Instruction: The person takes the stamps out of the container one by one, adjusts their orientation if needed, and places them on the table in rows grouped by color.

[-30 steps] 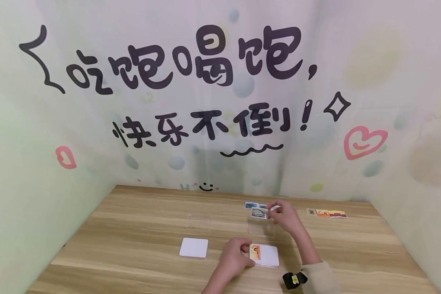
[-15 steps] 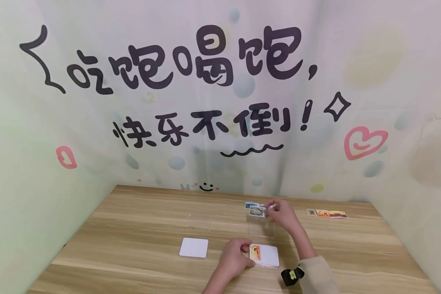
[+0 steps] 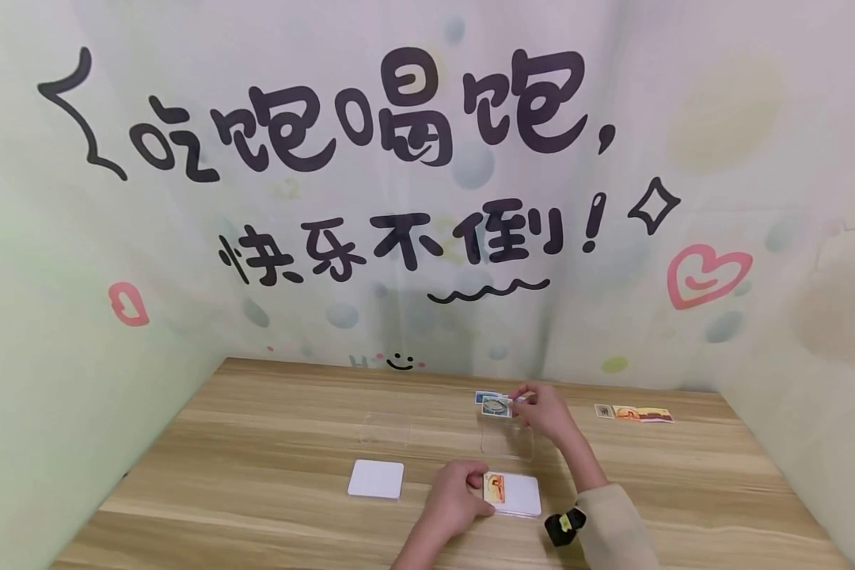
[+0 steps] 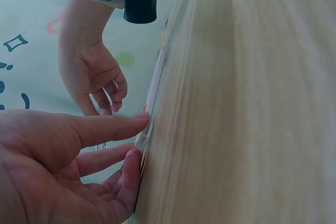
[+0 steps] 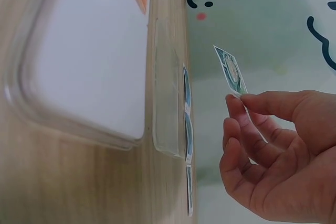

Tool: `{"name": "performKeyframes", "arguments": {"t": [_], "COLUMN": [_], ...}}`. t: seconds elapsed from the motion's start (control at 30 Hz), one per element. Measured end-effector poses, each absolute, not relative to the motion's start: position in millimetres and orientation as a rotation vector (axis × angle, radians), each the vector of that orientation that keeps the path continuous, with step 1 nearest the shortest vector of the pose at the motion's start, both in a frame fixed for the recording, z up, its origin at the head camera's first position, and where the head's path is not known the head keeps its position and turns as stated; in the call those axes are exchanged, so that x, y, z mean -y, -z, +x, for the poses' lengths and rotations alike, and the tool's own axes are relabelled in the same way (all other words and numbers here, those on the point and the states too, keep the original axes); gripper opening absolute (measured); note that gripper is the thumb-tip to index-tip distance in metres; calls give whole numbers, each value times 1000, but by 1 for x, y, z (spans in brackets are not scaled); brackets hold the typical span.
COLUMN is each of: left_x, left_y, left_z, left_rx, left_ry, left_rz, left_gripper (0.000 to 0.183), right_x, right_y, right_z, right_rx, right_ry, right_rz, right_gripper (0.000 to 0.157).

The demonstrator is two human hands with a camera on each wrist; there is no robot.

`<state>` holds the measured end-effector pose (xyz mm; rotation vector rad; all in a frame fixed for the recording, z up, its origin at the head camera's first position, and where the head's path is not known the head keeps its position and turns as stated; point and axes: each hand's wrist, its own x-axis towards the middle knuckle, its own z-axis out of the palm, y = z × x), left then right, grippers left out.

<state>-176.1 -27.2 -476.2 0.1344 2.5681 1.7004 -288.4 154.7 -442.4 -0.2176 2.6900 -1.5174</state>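
Note:
My right hand [image 3: 549, 416] pinches a small green-blue stamp [image 3: 496, 407] with a pale edge between thumb and index finger. The right wrist view shows the same stamp [image 5: 232, 72] raised in the air, its picture side partly visible. My left hand [image 3: 454, 500] grips the left end of a shallow clear case [image 5: 31, 114] that holds a white card [image 3: 522, 496]. On that card's left part lies an orange stamp [image 3: 495, 488], close beside the left fingertips. Behind the held stamp, blue stamps [image 3: 488, 397] lie in a row, partly covered by the right hand.
A second white card [image 3: 375, 479] lies left of the left hand. Two clear plastic lids stand behind the cards, a left lid [image 3: 385, 429] and a right lid [image 3: 504, 454]. Orange and yellow stamps [image 3: 634, 414] form a row at the back right, near the curtain [image 3: 427, 332].
My right hand has shifted a little left and toward the back with the stamp pinched in it. The left hand stays on the case.

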Motion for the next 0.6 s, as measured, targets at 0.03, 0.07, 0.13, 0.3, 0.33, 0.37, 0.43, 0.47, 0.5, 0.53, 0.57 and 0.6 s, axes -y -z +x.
{"name": "performKeyframes", "arguments": {"t": [0.03, 0.07, 0.13, 0.3, 0.33, 0.37, 0.43, 0.47, 0.5, 0.53, 0.57, 0.6], "left_x": [27, 27, 27, 28, 28, 28, 27, 27, 27, 27, 27, 27], "left_y": [476, 476, 476, 476, 476, 476, 476, 476, 476, 476, 476, 476], "left_z": [-176, -176, -176, -176, -176, -176, -176, -176, -176, -176, -176, -176], "left_rx": [-2568, -2567, -2566, -2566, -2566, -2566, -2567, -2568, -2568, -2568, -2567, -2564], "left_ry": [-1701, -1703, -1704, -1698, -1698, -1697, -1699, -1700, -1702, -1704, -1704, -1705], "left_rz": [134, 134, 133, 133, 133, 132, 132, 132, 133, 133, 132, 131], "left_gripper": [49, 49, 49, 49, 49, 49, 49, 49, 49, 49, 49, 49], "right_x": [-154, -154, -153, -153, -153, -153, -153, -153, -153, -152, -152, -152], "right_y": [442, 442, 442, 443, 443, 443, 443, 443, 443, 443, 444, 444], "right_z": [-289, -289, -291, -293, -294, -294, -296, -296, -296, -297, -297, -298], "right_rx": [-2694, -2697, -2703, -2706, -2705, -2704, -2704, -2703, -2704, -2705, -2706, -2707], "right_ry": [1510, 1505, 1493, 1466, 1465, 1464, 1463, 1463, 1460, 1456, 1451, 1447], "right_rz": [-221, -220, -223, -230, -233, -235, -240, -243, -244, -242, -239, -238], "right_gripper": [13, 12, 13, 12, 12, 11, 10, 10, 10, 10, 10, 10]}}
